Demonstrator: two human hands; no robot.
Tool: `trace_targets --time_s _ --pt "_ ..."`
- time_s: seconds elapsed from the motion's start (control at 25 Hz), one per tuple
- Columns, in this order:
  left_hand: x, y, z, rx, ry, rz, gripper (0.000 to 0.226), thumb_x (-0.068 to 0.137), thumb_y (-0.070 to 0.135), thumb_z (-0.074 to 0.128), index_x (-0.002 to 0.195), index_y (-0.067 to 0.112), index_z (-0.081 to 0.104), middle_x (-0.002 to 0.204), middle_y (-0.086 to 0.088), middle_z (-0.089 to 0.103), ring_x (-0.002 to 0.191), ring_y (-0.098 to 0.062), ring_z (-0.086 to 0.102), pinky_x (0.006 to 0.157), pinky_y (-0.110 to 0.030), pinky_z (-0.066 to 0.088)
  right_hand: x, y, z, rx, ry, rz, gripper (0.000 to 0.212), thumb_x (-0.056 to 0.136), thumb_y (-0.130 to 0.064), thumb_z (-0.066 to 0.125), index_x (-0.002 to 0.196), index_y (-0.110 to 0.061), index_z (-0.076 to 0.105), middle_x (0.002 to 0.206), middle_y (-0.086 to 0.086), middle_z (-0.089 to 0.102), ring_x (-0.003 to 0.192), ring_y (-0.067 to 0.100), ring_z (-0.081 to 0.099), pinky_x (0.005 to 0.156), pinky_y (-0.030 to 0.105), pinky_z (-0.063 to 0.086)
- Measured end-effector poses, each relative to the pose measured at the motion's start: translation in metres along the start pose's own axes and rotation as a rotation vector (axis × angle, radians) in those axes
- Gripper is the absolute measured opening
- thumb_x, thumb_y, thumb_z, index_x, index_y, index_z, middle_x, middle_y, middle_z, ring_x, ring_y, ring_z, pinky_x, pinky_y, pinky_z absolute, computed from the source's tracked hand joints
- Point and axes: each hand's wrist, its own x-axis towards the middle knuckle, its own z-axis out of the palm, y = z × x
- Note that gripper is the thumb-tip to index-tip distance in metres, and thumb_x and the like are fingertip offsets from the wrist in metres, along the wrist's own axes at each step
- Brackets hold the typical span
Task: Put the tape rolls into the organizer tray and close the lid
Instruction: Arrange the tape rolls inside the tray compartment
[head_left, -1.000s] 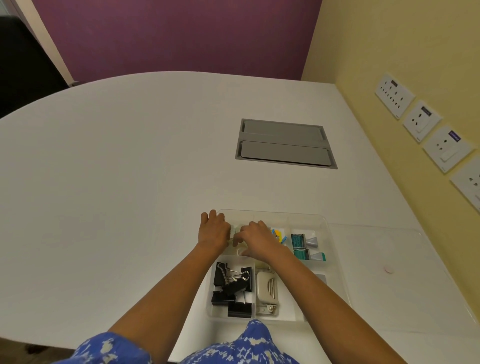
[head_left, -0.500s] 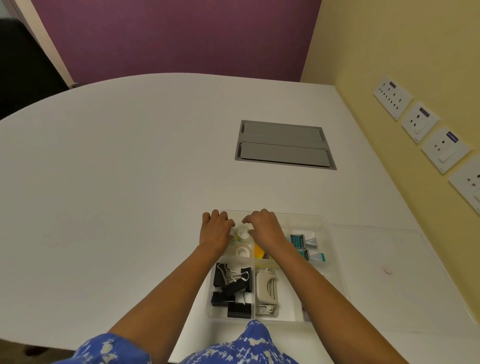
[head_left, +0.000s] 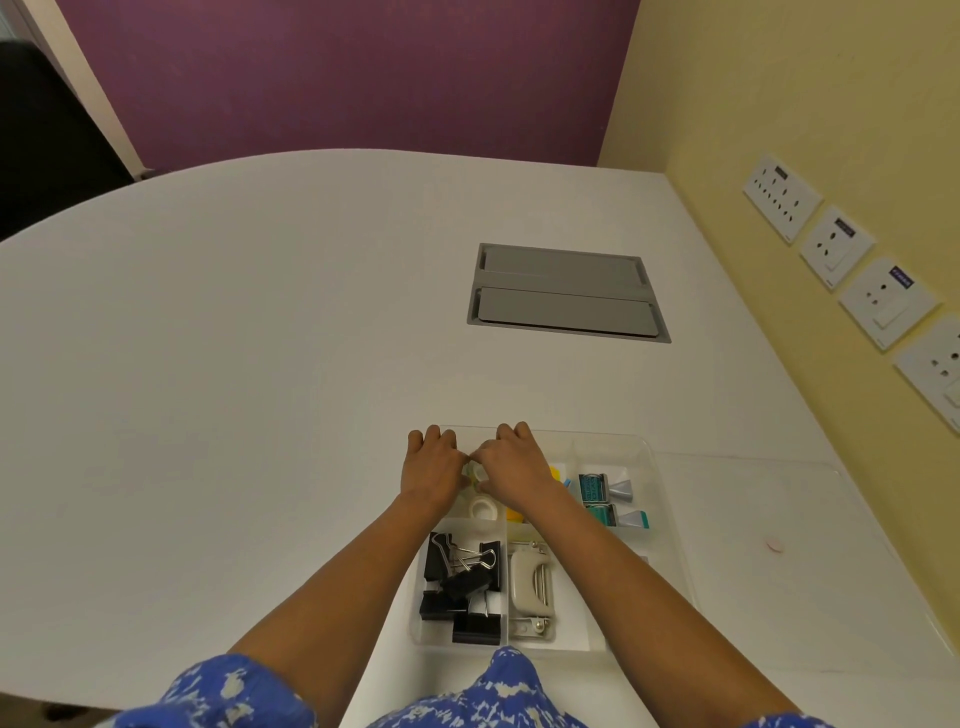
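Observation:
A clear organizer tray (head_left: 645, 448) lies on the white table in front of me. Both hands are over its far-left compartment. My left hand (head_left: 432, 467) and my right hand (head_left: 515, 466) meet around a small clear tape roll (head_left: 473, 474), thumbs and fingertips pinching it; most of it is hidden. A second, white tape roll (head_left: 482, 507) lies flat in the same compartment, just nearer to me. The clear lid (head_left: 779, 514) rests flat on the table to the tray's right.
Black binder clips (head_left: 461, 578), a beige stapler (head_left: 530, 578), teal-and-grey items (head_left: 597, 489) and yellow notes (head_left: 514, 514) fill other compartments. A grey cable hatch (head_left: 563, 293) sits in the table farther away. Wall sockets (head_left: 836, 247) line the yellow wall on the right.
My right hand moved from the tray's middle toward the far-left compartment and closed in against my left hand. One roll now lies uncovered near me; the far one is between both hands.

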Motion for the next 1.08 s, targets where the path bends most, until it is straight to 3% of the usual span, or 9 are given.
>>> trace_targets --time_s 0.24,0.44,0.8,1.08 --pt "0.001 0.0 0.004 0.006 0.002 -0.009 0.033 0.095 0.038 0.048 0.121 0.024 0.064 0.121 -0.003 0.057 0.121 -0.023 0.04 0.103 -0.038 0.027 0.002 0.001 0.002 -0.018 -0.011 -0.002 0.036 0.091 -0.033 0.054 0.121 -0.015 0.06 0.113 0.009 0.07 0.115 0.028 0.049 0.098 0.038 0.031" --pt "0.0 0.0 0.007 0.014 0.008 -0.013 0.036 0.095 0.04 0.048 0.123 0.023 0.062 0.122 -0.003 0.057 0.122 -0.024 0.04 0.104 -0.038 0.027 0.004 -0.002 0.002 -0.01 -0.006 0.032 0.039 0.09 -0.044 0.054 0.117 -0.016 0.059 0.108 0.01 0.071 0.115 0.028 0.05 0.099 0.039 0.031" --pt "-0.003 0.004 0.009 0.045 0.026 -0.042 0.034 0.095 0.037 0.049 0.122 0.022 0.062 0.12 -0.002 0.057 0.122 -0.023 0.039 0.105 -0.037 0.026 0.007 -0.012 0.0 -0.028 -0.007 0.086 0.027 0.093 -0.025 0.053 0.118 -0.014 0.056 0.117 0.01 0.067 0.121 0.029 0.047 0.104 0.038 0.03" --pt "-0.006 -0.002 0.0 -0.08 0.089 0.008 0.032 0.096 0.031 0.048 0.125 0.026 0.059 0.125 0.0 0.056 0.119 -0.022 0.044 0.099 -0.036 0.028 0.002 -0.003 -0.008 0.022 0.023 0.064 0.04 0.089 -0.029 0.061 0.126 -0.015 0.053 0.122 0.009 0.063 0.119 0.028 0.05 0.102 0.037 0.031"
